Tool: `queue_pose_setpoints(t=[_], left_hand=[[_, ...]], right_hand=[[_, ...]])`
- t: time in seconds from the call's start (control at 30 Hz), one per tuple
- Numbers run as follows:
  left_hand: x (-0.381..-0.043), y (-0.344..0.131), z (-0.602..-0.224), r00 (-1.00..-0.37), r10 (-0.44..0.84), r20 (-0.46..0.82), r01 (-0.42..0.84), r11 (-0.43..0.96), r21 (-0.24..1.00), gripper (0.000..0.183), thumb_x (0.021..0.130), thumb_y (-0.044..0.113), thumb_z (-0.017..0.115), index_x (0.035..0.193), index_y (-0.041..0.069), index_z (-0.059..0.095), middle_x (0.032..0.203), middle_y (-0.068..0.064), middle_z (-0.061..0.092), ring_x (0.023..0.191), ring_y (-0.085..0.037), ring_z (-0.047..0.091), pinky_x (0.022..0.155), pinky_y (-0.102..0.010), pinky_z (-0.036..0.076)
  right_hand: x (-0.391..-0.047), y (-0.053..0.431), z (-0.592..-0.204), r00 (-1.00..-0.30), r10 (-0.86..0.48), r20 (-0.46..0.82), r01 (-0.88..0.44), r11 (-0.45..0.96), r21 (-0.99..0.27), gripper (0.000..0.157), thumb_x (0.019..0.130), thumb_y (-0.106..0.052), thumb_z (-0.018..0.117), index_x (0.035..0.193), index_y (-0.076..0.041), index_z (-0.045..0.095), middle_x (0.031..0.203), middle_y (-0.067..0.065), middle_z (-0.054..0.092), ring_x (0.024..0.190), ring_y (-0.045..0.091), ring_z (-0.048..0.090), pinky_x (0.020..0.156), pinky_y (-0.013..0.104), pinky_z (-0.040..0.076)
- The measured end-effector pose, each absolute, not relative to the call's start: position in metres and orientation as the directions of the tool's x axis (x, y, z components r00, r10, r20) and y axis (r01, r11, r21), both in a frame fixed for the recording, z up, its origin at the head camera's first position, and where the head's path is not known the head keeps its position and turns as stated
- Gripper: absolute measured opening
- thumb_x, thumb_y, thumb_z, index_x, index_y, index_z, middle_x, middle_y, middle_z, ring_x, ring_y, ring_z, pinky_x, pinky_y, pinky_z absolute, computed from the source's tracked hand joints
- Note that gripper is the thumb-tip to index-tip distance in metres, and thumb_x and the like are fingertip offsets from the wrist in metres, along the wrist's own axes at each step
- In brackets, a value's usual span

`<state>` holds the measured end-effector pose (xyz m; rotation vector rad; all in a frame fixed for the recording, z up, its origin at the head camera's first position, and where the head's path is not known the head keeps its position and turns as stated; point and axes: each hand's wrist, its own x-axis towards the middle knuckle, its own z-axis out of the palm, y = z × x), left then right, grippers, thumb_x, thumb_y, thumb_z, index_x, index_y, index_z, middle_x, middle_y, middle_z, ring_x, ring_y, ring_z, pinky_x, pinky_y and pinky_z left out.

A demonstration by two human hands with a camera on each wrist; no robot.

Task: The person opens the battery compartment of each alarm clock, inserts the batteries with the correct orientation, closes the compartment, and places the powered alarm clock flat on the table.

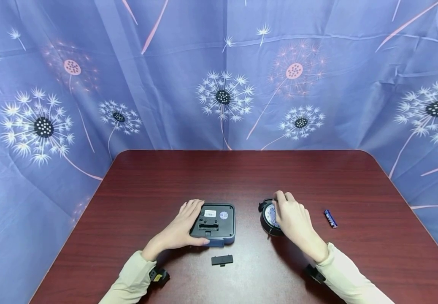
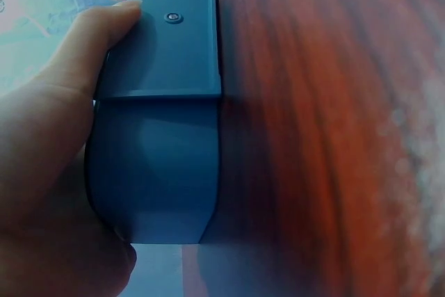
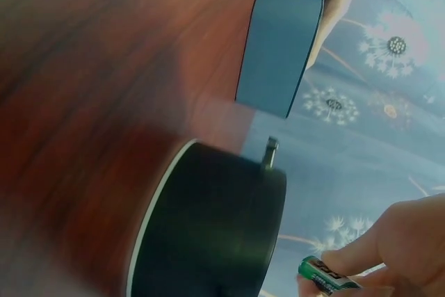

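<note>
Pinching green-and-black battery (image 3: 327, 275): right fingers (image 3: 361, 250) | gripping square, black-backed, blue-sided device (image 1: 220, 223): left fingers (image 1: 191, 207)

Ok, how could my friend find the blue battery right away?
Start at the reddish-brown table and find the round black alarm clock. Look right, past the right hand: there lies the blue battery. It lies loose, unlike the green battery in that hand.

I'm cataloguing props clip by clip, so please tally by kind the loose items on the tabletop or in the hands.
Batteries: 2 (blue battery on the table, green battery in the right hand)
Square device: 1
Round clock: 1
Small black cover: 1
Total: 5
</note>
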<state>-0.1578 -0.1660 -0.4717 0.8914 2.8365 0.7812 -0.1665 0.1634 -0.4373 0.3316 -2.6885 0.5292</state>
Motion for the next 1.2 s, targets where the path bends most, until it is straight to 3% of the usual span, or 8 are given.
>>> queue_pose_setpoints(t=[0.47,0.7,0.93,1.2], left_hand=[[-0.158,-0.166,-0.473,-0.825,0.555,0.111,0.532,0.695,0.484,0.109,0.072,0.052,0.077,0.149,-0.007,0.025,0.150,-0.020,0.035,0.141,-0.032,0.029,0.117,-0.060,0.017],[-0.159,-0.166,-0.475,-0.823,0.558,0.107,0.534,0.694,0.484,0.109,0.073,0.053,0.076,0.149,-0.007,0.024,0.151,-0.020,0.033,0.142,-0.033,0.028,0.116,-0.061,0.017],[-0.159,-0.167,-0.474,-0.819,0.564,0.106,0.538,0.691,0.483,0.109,0.074,0.052,0.075,0.149,-0.007,0.023,0.151,-0.022,0.032,0.142,-0.034,0.026,0.117,-0.061,0.016],[-0.158,-0.167,-0.471,-0.823,0.560,0.094,0.527,0.692,0.493,0.109,0.074,0.051,0.076,0.149,-0.007,0.022,0.152,-0.022,0.031,0.143,-0.034,0.025,0.118,-0.060,0.014]], right_hand=[[-0.156,0.141,-0.438,-0.848,-0.280,0.450,-0.444,0.840,-0.314,0.018,0.082,-0.005,0.071,0.094,-0.010,0.059,0.082,0.007,0.059,0.060,0.032,0.062,0.043,0.038,0.045],[-0.153,0.133,-0.438,-0.802,-0.349,0.485,-0.516,0.814,-0.267,0.018,0.080,0.003,0.067,0.093,-0.009,0.061,0.083,0.006,0.059,0.062,0.025,0.061,0.051,0.035,0.047],[-0.149,0.123,-0.437,-0.795,-0.397,0.458,-0.569,0.750,-0.337,0.024,0.079,0.011,0.061,0.098,-0.004,0.062,0.090,0.006,0.060,0.074,0.019,0.063,0.056,0.029,0.051],[-0.145,0.114,-0.437,-0.790,-0.438,0.429,-0.597,0.710,-0.375,0.023,0.080,0.011,0.060,0.098,-0.003,0.064,0.088,0.005,0.061,0.073,0.014,0.062,0.061,0.027,0.052]])
